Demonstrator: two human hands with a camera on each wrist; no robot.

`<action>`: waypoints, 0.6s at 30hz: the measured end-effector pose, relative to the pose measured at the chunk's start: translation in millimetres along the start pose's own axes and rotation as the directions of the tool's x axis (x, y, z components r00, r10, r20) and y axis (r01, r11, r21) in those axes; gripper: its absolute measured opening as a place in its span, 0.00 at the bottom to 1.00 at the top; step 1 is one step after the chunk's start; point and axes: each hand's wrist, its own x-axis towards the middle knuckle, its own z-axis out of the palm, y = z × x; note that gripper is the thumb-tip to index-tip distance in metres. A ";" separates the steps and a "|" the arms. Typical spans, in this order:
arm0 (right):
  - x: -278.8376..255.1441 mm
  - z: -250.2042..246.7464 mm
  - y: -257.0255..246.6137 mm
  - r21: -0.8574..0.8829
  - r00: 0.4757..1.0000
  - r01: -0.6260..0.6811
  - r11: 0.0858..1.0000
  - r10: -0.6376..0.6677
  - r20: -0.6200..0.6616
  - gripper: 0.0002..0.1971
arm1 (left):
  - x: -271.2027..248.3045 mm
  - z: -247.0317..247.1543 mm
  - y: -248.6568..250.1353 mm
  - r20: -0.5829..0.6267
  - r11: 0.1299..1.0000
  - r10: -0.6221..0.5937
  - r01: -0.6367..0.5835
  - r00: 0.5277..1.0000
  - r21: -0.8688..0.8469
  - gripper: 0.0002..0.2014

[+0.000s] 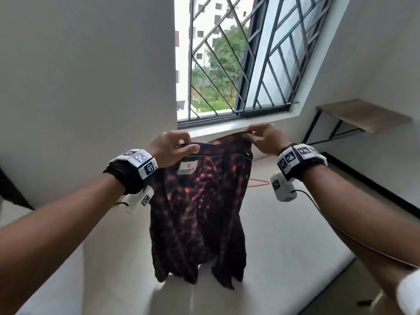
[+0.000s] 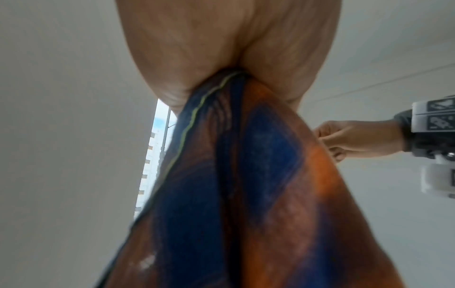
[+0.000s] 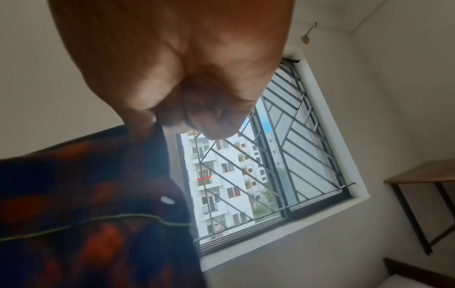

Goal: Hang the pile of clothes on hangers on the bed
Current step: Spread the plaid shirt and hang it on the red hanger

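Above the white bed (image 1: 284, 235), my left hand (image 1: 169, 148) and right hand (image 1: 264, 138) pinch the dark orange-patterned shirt (image 1: 200, 212) by its shoulders; the red hanger (image 1: 258, 183) lies unused beyond it.

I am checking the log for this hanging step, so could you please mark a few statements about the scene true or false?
1. Both hands hold the shirt up by its top edge. True.
2. The left hand is empty. False: its grip is on the shirt's collar.
3. A red hanger lies on the bed behind the shirt. True.
4. The shirt is already on the hanger. False: the hanger lies apart from it on the bed.
5. The right hand pinches the shirt's edge. True.
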 end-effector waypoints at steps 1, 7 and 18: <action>-3.0 2.2 -4.3 0.008 1.000 0.005 1.000 -0.006 0.019 0.06 | -3.8 1.7 1.5 0.002 1.000 0.000 0.000 1.000 -0.012 0.14; -38.2 67.3 -16.1 0.217 0.987 -0.031 0.976 -0.005 0.162 0.08 | -34.5 24.2 3.5 0.026 0.997 0.034 -0.032 0.999 -0.074 0.10; -74.5 156.7 -50.7 0.410 0.969 -0.004 0.912 -0.097 0.226 0.09 | -66.3 28.9 -28.8 -0.002 0.995 -0.017 0.017 1.000 -0.102 0.10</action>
